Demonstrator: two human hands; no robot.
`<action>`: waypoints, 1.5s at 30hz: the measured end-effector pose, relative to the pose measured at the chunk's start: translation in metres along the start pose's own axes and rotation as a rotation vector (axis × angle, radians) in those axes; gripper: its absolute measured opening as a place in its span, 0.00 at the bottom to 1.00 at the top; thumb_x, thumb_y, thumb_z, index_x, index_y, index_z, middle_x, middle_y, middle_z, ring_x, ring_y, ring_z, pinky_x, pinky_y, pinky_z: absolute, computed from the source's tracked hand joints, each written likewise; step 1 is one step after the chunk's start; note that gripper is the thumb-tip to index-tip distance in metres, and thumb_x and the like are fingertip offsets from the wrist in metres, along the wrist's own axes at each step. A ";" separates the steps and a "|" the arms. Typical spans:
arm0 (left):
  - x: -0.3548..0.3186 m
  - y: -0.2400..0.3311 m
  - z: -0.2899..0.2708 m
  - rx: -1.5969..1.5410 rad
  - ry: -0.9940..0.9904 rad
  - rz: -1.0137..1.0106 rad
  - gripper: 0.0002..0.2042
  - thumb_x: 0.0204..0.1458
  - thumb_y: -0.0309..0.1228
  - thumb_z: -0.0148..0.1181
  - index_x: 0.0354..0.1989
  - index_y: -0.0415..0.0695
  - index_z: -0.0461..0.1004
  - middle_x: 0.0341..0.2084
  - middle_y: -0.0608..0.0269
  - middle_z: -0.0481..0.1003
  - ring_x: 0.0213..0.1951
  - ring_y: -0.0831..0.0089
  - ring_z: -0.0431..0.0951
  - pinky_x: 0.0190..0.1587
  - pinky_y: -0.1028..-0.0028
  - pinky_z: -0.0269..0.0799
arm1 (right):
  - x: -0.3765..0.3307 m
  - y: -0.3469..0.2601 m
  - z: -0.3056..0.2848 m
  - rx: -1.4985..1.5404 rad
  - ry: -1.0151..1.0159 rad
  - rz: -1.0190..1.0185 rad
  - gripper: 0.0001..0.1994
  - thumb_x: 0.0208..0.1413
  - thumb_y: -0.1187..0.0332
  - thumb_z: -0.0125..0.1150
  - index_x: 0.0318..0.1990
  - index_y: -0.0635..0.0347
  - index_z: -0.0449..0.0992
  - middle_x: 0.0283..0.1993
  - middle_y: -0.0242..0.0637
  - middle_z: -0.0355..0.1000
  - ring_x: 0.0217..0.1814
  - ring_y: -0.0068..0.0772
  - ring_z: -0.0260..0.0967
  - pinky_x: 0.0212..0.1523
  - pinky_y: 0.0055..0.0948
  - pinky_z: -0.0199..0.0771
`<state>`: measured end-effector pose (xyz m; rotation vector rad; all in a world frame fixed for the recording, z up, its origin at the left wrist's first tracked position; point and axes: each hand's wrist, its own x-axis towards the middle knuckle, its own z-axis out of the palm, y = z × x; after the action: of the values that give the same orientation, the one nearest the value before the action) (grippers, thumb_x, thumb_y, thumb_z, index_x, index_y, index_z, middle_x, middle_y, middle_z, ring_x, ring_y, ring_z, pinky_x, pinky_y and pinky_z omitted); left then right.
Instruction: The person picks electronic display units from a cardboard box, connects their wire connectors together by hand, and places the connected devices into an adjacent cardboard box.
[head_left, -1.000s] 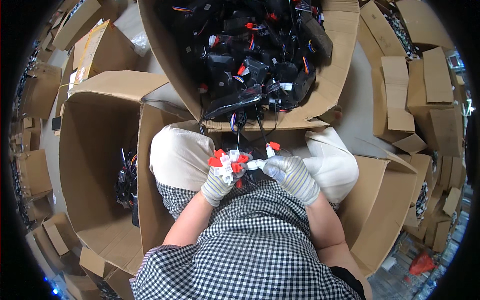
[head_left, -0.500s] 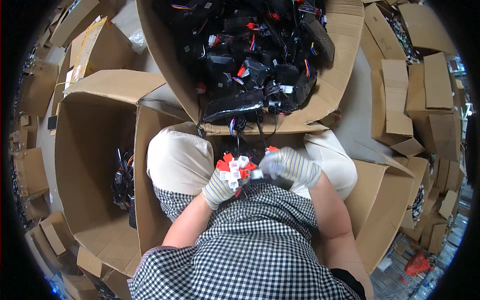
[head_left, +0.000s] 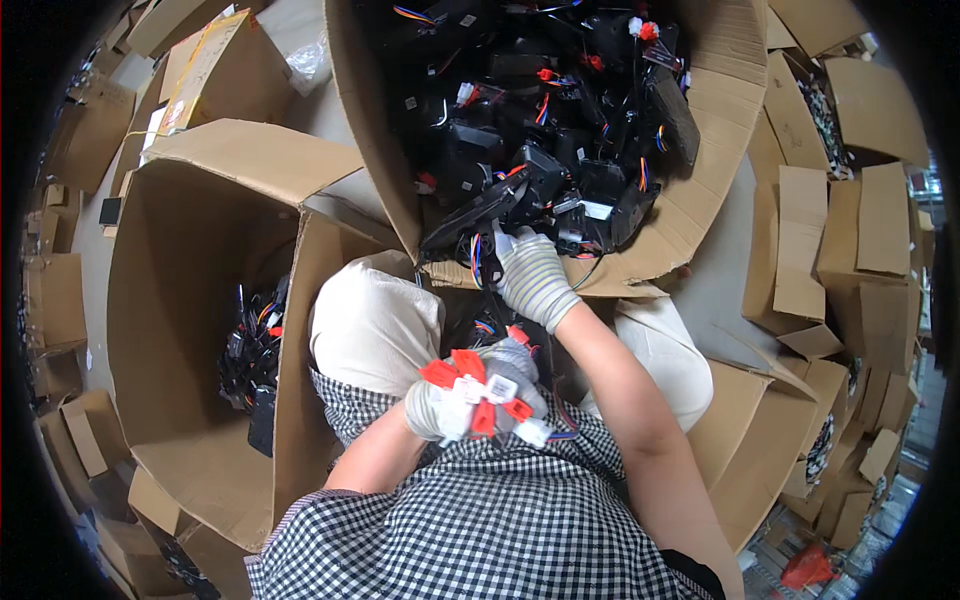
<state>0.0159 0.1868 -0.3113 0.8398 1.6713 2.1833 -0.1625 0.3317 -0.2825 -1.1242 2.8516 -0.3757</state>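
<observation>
The right hand [head_left: 535, 276] has moved up to the carton [head_left: 715, 200], grip unclear, while the left hand [head_left: 512, 367] clutches bunched red-and-white connectors [head_left: 470, 389] over the lap, many black units [head_left: 475, 215] remaining inside.

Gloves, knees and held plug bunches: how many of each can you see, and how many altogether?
Gloves: 2 (left glove, right glove)
Knees: 2 (left knee, right knee)
Held plug bunch: 1
Total: 5
</observation>
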 end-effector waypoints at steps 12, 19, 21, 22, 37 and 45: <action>0.112 0.096 0.029 0.366 -0.087 0.268 0.12 0.46 0.39 0.59 0.38 0.49 0.78 0.37 0.63 0.75 0.41 0.60 0.71 0.53 0.58 0.61 | -0.006 -0.009 -0.030 1.443 0.632 0.877 0.09 0.57 0.66 0.57 0.44 0.57 0.73 0.36 0.28 0.71 0.35 0.19 0.68 0.39 0.19 0.71; 0.082 0.062 0.036 0.229 0.096 -0.212 0.13 0.46 0.35 0.63 0.40 0.45 0.74 0.33 0.58 0.76 0.35 0.62 0.77 0.40 0.69 0.72 | -0.064 0.025 0.022 1.858 0.406 0.850 0.09 0.56 0.66 0.55 0.43 0.56 0.72 0.35 0.33 0.68 0.34 0.26 0.63 0.38 0.22 0.65; 0.065 0.061 0.045 -0.501 0.337 -0.451 0.14 0.47 0.26 0.63 0.43 0.41 0.73 0.34 0.61 0.77 0.36 0.67 0.78 0.42 0.73 0.73 | -0.086 0.029 0.026 1.245 0.165 0.716 0.17 0.51 0.68 0.55 0.49 0.63 0.71 0.39 0.42 0.73 0.41 0.39 0.70 0.45 0.32 0.68; 0.060 0.062 0.038 -0.471 0.260 -0.523 0.15 0.47 0.21 0.62 0.46 0.38 0.71 0.39 0.62 0.77 0.41 0.72 0.77 0.46 0.75 0.73 | -0.100 0.029 0.017 0.886 0.182 0.513 0.18 0.52 0.69 0.53 0.51 0.65 0.70 0.41 0.39 0.72 0.44 0.34 0.70 0.47 0.29 0.67; 0.067 0.059 0.030 0.186 0.192 -0.401 0.17 0.50 0.23 0.60 0.50 0.38 0.69 0.40 0.62 0.75 0.41 0.77 0.76 0.45 0.79 0.70 | -0.219 -0.009 -0.056 0.444 0.060 0.333 0.16 0.61 0.58 0.50 0.41 0.64 0.73 0.21 0.23 0.60 0.23 0.16 0.58 0.26 0.21 0.63; 0.060 0.044 0.033 -0.328 0.246 -0.404 0.08 0.50 0.27 0.61 0.38 0.39 0.72 0.37 0.60 0.75 0.40 0.70 0.76 0.43 0.74 0.72 | -0.067 -0.001 -0.064 0.310 0.187 -0.057 0.14 0.58 0.57 0.51 0.42 0.56 0.77 0.48 0.45 0.72 0.44 0.43 0.74 0.40 0.43 0.74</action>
<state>-0.0062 0.2315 -0.2468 0.1354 1.3706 2.2369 -0.1216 0.3895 -0.2229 -1.1624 2.7805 -0.9351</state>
